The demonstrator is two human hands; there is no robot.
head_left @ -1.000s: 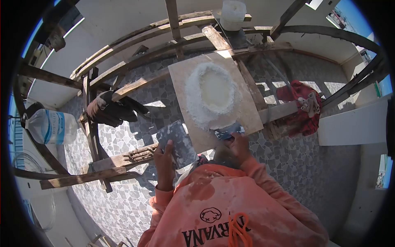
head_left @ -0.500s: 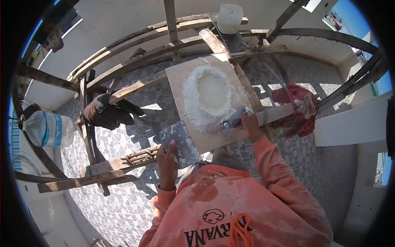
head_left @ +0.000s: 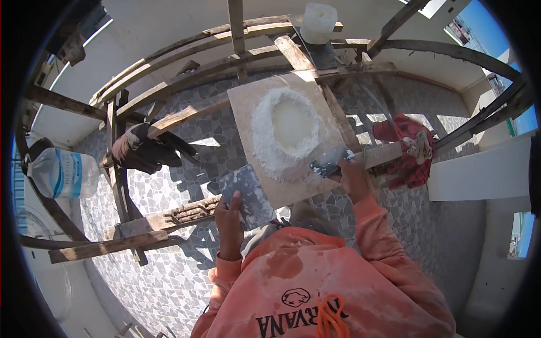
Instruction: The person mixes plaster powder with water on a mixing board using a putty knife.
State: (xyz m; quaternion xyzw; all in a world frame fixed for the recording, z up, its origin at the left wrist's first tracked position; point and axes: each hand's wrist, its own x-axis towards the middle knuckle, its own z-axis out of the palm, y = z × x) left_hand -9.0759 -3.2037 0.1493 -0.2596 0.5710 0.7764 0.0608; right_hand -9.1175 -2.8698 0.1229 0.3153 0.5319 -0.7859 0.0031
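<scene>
My left hand (head_left: 229, 222) grips a flat grey rectangular plastering plate (head_left: 247, 197), blotched with white, its thumb lying on top. In my right hand (head_left: 351, 179) is a broad putty knife (head_left: 329, 161) with white smears, its blade just over the lower right edge of a pale board (head_left: 248, 110). On that board lies a ring of white powder (head_left: 262, 143) around a pool of cloudy liquid (head_left: 296, 127). The plate is beside the board's lower left edge. My fingers' undersides are hidden.
Wooden scaffold beams (head_left: 194, 112) surround the board. A dark glove or cloth (head_left: 137, 149) hangs at left, near a plastic water jug (head_left: 65, 173). A red cloth (head_left: 414, 155) drapes over a beam at right. A white translucent container (head_left: 318, 23) stands at the back. Patterned tile floor (head_left: 152, 298) lies below.
My right hand and the putty knife have moved right and slightly down, away from the powder's edge. My left hand with the plate stays nearly still.
</scene>
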